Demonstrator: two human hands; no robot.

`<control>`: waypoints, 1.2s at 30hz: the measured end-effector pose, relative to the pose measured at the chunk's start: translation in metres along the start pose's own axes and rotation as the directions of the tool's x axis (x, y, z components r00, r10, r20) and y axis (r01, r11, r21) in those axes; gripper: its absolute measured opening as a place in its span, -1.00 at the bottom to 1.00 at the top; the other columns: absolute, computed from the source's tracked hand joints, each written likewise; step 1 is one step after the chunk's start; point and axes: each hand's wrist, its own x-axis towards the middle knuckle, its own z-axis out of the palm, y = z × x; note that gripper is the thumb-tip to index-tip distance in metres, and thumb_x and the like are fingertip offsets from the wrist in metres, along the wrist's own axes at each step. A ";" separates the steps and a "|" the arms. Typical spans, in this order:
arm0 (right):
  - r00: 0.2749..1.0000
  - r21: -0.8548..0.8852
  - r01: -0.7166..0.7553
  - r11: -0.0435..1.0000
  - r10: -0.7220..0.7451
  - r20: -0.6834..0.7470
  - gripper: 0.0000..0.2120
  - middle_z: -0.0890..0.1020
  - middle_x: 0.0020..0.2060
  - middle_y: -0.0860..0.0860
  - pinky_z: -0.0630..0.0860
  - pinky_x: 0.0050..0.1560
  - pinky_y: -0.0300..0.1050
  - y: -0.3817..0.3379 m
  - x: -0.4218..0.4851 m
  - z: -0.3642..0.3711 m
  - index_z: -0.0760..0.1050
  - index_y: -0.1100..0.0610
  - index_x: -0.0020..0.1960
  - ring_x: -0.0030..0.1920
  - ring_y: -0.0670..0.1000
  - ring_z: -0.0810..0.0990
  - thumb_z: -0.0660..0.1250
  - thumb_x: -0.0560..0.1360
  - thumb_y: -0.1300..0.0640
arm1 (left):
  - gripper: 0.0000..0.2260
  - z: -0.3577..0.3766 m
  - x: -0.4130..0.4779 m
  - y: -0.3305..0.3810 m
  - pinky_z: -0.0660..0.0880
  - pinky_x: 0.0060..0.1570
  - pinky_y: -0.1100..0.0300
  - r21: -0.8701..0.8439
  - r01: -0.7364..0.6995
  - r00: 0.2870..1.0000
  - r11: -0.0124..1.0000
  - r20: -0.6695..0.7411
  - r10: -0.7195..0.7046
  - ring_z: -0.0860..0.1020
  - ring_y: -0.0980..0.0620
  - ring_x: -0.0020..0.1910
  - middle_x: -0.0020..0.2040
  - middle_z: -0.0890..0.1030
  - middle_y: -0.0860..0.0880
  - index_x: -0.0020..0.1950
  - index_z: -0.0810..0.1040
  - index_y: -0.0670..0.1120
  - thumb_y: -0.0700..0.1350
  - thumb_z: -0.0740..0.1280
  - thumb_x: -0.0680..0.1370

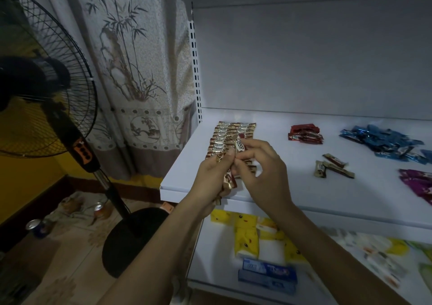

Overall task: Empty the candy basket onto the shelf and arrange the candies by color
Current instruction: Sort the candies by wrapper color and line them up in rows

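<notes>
Your left hand (215, 171) grips a small bundle of brown-and-cream foil candy sticks (230, 181), and your right hand (259, 162), touching it, pinches one stick (239, 144) at the bundle's top. Both hover just in front of the neat row of matching brown sticks (224, 132) on the white metal shelf (280, 188). The candy basket is not in view

The bundle hangs near the shelf's front edge, so a loose grip could drop sticks to the floor. Setting one down carelessly could knock the row askew. In this dim light, brown could be confused with the red-wrapped pile (305, 134) right of the row. Farther right lie three loose brown sticks (334, 167), a blue pile (383, 141) and a purple pile (418, 181)

Brown and red wrappers read "Choco"; other writing is too blurred
</notes>
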 end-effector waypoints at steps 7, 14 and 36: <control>0.999 0.096 -0.033 0.995 0.031 0.025 -0.67 0.53 0.15 -0.08 0.44 0.17 -0.29 -0.001 -0.012 0.005 0.61 0.11 0.08 0.18 -0.12 0.50 0.17 0.46 0.02 | -0.83 -0.013 0.000 -0.001 0.21 -0.57 0.35 0.018 -0.053 0.995 0.998 0.083 0.051 0.31 0.11 -0.54 -0.43 0.38 -0.02 -0.21 0.52 -0.13 -0.09 0.34 0.55; 0.939 0.343 -0.338 0.877 0.341 0.052 -0.84 0.67 -0.13 -0.06 0.57 -0.12 -0.10 0.002 -0.005 -0.005 0.55 -0.04 0.02 -0.13 -0.06 0.64 0.31 0.44 0.06 | -0.67 -0.018 0.003 0.002 0.26 -0.53 0.34 0.268 -0.071 0.995 0.961 0.093 0.047 0.33 0.12 -0.55 -0.45 0.41 0.00 -0.37 0.42 -0.07 -0.18 0.25 0.61; 0.677 0.601 -0.706 0.374 0.607 0.418 -0.90 0.64 -0.30 0.00 0.51 -0.14 -0.15 0.010 0.004 -0.010 0.55 0.21 -0.03 -0.27 -0.10 0.60 0.33 0.53 0.17 | -0.86 -0.011 0.007 -0.024 0.46 -0.35 0.21 0.405 -0.349 0.929 0.845 0.032 0.368 0.52 0.17 -0.38 -0.22 0.64 0.06 -0.17 0.61 0.05 -0.14 0.36 0.56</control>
